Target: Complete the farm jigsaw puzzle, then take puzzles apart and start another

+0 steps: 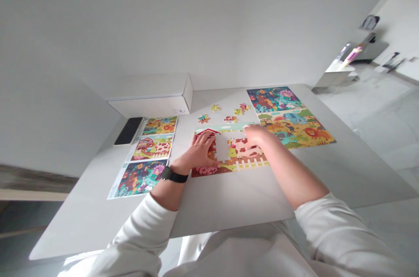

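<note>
A partly assembled farm jigsaw puzzle (246, 165) lies on the table, with a barn, a spotted cow and a white fence. White gaps show in its middle. My left hand (201, 152) rests flat over its left side, fingers spread across the barn. At the upper right part, my right hand (257, 136) presses down with its fingers curled together. Whatever is under those fingertips is hidden. Beyond the puzzle lie several loose pieces, among them a yellow-green puzzle piece (215, 107), a teal and orange puzzle piece (203, 118) and a red puzzle piece (230, 119).
To the right are two completed puzzles, a dark forest puzzle (275, 99) and a savanna puzzle (296, 128). A printed picture sheet (144, 177) lies at left beside a black phone (128, 131). Behind them, a white box (150, 100) stands against the wall.
</note>
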Motion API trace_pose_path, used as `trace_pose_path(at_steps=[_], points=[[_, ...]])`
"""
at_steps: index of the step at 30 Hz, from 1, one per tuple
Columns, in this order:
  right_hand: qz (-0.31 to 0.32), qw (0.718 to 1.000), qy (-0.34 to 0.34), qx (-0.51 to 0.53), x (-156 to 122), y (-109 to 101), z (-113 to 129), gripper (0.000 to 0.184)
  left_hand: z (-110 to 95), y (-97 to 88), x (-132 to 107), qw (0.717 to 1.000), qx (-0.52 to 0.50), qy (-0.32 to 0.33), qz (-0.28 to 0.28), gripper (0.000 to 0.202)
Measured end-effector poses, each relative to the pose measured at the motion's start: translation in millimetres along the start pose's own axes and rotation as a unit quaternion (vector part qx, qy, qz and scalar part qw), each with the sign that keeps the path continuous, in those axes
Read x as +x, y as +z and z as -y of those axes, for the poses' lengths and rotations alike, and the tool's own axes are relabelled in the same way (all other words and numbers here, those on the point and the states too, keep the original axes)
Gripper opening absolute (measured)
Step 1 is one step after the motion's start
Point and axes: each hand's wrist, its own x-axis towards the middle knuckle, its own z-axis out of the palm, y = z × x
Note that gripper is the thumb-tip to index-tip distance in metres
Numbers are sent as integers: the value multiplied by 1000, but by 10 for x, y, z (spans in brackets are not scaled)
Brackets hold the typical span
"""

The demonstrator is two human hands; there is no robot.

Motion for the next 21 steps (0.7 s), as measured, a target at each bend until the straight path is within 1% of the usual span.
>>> trace_pose_path(at_steps=[3, 7, 11, 13, 15, 18, 21], points=[[-4, 1000, 5, 27, -30, -30, 30, 72, 21, 0, 1, 1000, -4, 0, 5, 120], [-7, 1000, -3, 26, -20, -11, 32, 72, 60, -3, -10, 1000, -7, -6, -1, 125], [-29, 999, -21, 41, 35, 62, -13, 72, 80, 11, -7, 1000, -11, 0, -18, 121], [-38, 998, -34, 36, 58, 83, -41, 72, 78, 16, 6, 999, -16, -2, -33, 108], [-43, 998, -47, 25, 66, 76, -67, 69, 74, 13, 22, 997, -19, -23, -64, 88], [-25, 998, -57, 20, 54, 23, -110, 56, 77, -5, 46, 988, -29, -66, -136, 63], [-10, 998, -67, 19, 41, -23, -158, 47, 95, -22, 66, 974, -50, -89, -202, 52]])
